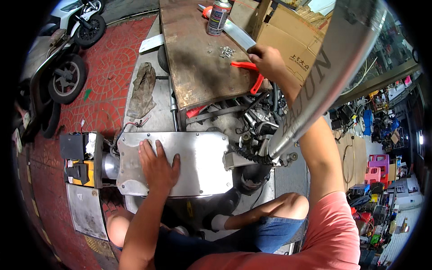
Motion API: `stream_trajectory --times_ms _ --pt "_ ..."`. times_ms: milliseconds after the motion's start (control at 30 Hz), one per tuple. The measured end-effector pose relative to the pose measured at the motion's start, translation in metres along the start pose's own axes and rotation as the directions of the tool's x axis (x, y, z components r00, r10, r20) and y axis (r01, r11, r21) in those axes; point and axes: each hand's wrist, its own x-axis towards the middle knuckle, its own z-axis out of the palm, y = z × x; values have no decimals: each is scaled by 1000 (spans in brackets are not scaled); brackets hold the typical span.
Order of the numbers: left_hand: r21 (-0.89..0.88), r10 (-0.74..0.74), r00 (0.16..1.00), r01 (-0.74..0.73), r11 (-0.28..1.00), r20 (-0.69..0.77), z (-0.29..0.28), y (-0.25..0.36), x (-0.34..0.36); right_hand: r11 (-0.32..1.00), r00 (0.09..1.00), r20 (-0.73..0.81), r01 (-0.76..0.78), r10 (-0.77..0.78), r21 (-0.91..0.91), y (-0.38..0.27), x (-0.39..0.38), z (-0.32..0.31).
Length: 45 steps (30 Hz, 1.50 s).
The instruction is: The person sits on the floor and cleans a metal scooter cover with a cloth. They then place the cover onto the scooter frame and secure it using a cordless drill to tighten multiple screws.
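On my side, the left hand (159,168) lies flat, its fingers apart and gripping nothing, on the silver, roughly rectangular metal plate with cut-off corners (204,157). I take that palm to be steadying the plate. My right hand (270,65) is over the open, red-handled tool (245,65) at the near right of the brown, worn-topped desk (193,63); its fingers look curled, but I cannot tell whether they grip it.

The plate sits level above my knees, between the black-and-yellow boxy unit (81,159) on the left and the thick silver metal column (324,76) slanting up on the right. Its face is bright and smooth, duller at the left corners, with small fasteners dotted along the rim.

Farther out, small silver fasteners (227,52) are heaped near the tool, probably to be within easy reach. The dark, labelled spray can (218,18) stands upright beyond them.
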Motion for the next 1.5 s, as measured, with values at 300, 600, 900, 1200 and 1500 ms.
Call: stream_trajectory --times_ms 300,600,900,1200,1500 --pt "96 -50 993 40 995 103 4 -4 1 995 985 169 35 -18 -94 9 54 51" --pt "84 -47 991 36 996 127 2 3 5 988 983 134 136 -125 -72 31 65 66" --pt "76 -44 990 34 997 133 -2 1 7 971 980 171 138 -105 -193 20 88 85" --pt "106 -38 987 22 994 155 -3 3 5 879 968 225 -202 112 432 25 81 77" --pt "-2 -3 1000 3 1000 -2 11 -1 0 371 892 446 -438 68 819 3 -18 -27"
